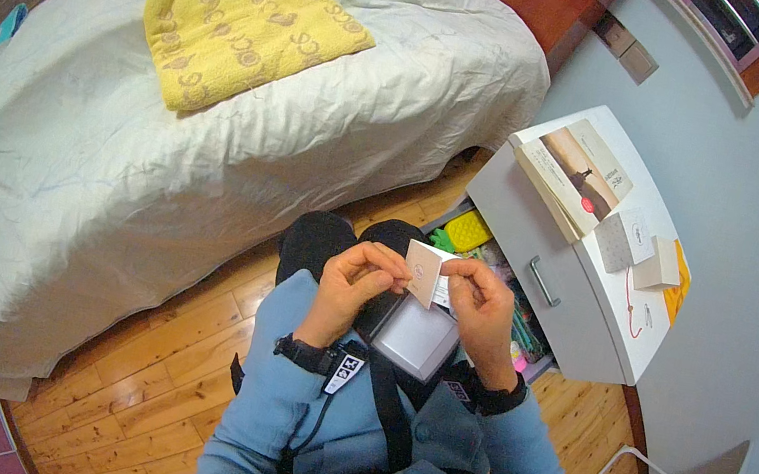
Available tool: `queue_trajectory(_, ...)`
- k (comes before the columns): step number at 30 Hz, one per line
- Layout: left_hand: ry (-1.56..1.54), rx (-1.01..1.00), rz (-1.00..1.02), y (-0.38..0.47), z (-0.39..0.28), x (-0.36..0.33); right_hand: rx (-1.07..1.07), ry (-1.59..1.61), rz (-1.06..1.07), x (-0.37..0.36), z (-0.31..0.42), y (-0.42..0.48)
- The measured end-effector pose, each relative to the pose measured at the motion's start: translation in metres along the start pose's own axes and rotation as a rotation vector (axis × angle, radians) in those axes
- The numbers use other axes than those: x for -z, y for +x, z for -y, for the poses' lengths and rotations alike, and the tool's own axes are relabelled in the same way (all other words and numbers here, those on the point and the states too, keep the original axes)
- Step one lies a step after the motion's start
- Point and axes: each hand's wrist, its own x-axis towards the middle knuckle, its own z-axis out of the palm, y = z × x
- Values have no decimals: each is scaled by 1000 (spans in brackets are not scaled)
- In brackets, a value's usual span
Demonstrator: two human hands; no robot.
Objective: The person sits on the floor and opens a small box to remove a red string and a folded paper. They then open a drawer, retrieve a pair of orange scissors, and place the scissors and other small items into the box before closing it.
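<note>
Between my two hands is a small folded card [423,275], cream on its front and partly opened, above my lap. My left hand [355,282] pinches its left edge with thumb and fingertips. On the other side, my right hand [485,309] grips the back leaf; a white printed part [443,292] shows there, and I cannot tell whether it belongs to the card. An open shallow box [411,336] with a silvery-grey inside rests on my lap just below the card.
A white cabinet [613,293] at right bears a book [577,173], a small speckled box [622,240], a cream box [658,266] and a red cord [630,306]. Its lower drawer is pulled out, holding a yellow pineapple-shaped item [468,231]. A covered bed [270,164] carries a yellow towel [250,39].
</note>
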Motion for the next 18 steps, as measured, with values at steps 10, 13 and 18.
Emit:
queue_trajectory(10,202,-87,50,1,-1,-4,56,4,9,-6,-1,2)
queue_trajectory(13,239,-88,48,1,-2,-6,-6,9,36,-6,-1,1)
queue_trajectory(18,296,-89,65,-1,-3,-7,-11,66,22,-9,-4,1)
